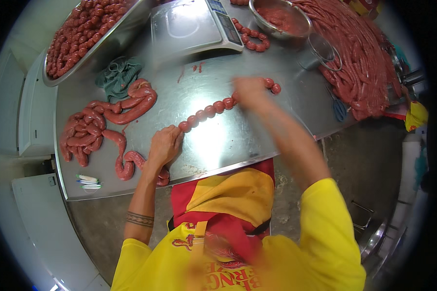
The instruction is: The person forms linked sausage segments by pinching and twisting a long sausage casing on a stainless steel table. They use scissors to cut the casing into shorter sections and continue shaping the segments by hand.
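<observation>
A string of round sausage links (209, 111) runs slantwise across the steel table, up to the right. At its near left end my left hand (165, 144) is closed round the sausage. My right hand (250, 91) is over the string toward its far end, smeared by motion, so its fingers cannot be made out. A couple of links (276, 88) show beyond it. Untwisted sausage (125, 169) winds from beside my left wrist to a coiled heap (84, 131) on the left, with thicker loops (137, 103) behind.
Behind stand a scale (187, 29) and a bowl of ground meat (282, 22), with a linked string (254, 40) between. A metal tub (104, 42) holds many links. A green cloth (117, 75), pens (88, 182), blue-handled scissors (340, 110) and a large sausage heap (357, 63) lie around.
</observation>
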`<action>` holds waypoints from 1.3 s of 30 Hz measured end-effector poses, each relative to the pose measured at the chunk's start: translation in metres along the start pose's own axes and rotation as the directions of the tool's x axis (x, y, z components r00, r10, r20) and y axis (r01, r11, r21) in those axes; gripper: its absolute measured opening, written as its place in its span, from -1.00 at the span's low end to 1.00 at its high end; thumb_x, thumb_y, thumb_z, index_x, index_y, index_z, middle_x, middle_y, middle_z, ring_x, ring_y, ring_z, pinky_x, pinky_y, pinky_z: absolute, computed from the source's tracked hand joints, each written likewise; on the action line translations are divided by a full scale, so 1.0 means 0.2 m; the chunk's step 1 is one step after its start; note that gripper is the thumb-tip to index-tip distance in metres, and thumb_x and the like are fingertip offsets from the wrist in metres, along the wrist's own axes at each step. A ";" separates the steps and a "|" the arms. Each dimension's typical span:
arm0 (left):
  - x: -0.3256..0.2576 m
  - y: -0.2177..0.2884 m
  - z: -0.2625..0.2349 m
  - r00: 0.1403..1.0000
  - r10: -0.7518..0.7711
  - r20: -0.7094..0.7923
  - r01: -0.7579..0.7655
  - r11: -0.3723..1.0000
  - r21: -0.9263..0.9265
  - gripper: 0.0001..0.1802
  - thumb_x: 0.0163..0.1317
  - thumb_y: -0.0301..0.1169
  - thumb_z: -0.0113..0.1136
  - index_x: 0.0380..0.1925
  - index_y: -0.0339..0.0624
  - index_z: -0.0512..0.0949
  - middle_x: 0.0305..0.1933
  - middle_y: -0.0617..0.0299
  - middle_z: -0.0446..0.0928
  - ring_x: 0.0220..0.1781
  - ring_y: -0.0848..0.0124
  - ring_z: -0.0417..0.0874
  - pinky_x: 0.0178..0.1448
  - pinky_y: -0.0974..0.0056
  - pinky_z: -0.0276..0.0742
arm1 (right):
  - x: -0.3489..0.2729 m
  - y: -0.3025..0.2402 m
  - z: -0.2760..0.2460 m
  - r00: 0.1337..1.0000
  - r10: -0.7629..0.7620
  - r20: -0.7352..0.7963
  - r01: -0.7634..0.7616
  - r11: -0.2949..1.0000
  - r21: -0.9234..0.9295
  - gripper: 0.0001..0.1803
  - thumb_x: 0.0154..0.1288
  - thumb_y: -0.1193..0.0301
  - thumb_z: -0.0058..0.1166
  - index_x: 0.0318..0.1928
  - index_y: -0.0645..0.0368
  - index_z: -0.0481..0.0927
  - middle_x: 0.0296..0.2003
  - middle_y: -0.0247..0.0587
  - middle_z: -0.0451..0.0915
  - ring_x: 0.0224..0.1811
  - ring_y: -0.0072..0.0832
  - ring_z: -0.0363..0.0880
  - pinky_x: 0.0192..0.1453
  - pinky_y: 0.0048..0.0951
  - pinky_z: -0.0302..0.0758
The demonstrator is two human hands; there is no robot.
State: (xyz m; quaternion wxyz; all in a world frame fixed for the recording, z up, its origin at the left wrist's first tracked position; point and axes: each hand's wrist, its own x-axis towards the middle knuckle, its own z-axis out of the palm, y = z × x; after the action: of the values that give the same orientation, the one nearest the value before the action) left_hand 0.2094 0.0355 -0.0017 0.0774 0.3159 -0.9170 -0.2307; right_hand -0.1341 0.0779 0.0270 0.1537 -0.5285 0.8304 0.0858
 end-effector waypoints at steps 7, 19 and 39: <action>0.02 -0.07 0.03 0.975 -0.141 -0.169 0.123 0.986 -0.116 -0.78 0.42 -0.30 0.22 -0.29 -0.21 0.70 -0.30 -0.04 0.64 -0.20 -0.10 0.70 -0.10 -0.10 0.57 | -1.04 -0.55 0.28 0.829 -0.436 -0.350 0.560 0.660 0.502 -0.16 0.37 0.50 0.08 0.61 0.37 0.10 0.54 0.39 0.18 0.55 0.07 0.32 0.60 0.05 0.30; 0.06 0.46 0.21 0.949 0.253 0.188 -0.251 0.967 -0.034 -0.82 0.36 -0.24 0.23 -0.22 -0.10 0.61 -0.21 0.08 0.65 -0.17 0.03 0.67 -0.07 -0.04 0.59 | -1.89 0.57 0.21 0.986 0.045 0.162 -0.155 0.613 0.775 -0.38 0.32 0.66 0.11 0.40 0.12 0.52 -0.09 -0.27 0.65 -0.38 -0.51 0.42 -0.22 -0.46 0.42; 0.08 0.24 -0.08 0.764 0.463 0.449 -0.427 0.885 -0.186 -0.75 0.49 -0.08 0.21 -0.13 0.03 0.60 -0.31 0.10 0.64 -0.29 -0.02 0.71 -0.25 -0.05 0.58 | -2.05 1.38 -0.07 0.908 -0.095 0.408 -0.238 0.684 0.689 -0.68 0.37 0.70 0.10 0.02 0.16 0.74 -0.04 -0.27 0.75 -0.01 -0.40 0.74 0.01 -0.36 0.66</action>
State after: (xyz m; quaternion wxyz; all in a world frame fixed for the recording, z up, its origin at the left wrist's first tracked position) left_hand 0.1752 0.0528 0.0347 -0.0890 0.0187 -0.9464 -0.3100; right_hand -0.2240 0.5408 0.1763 0.5179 -0.3600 0.7644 -0.1340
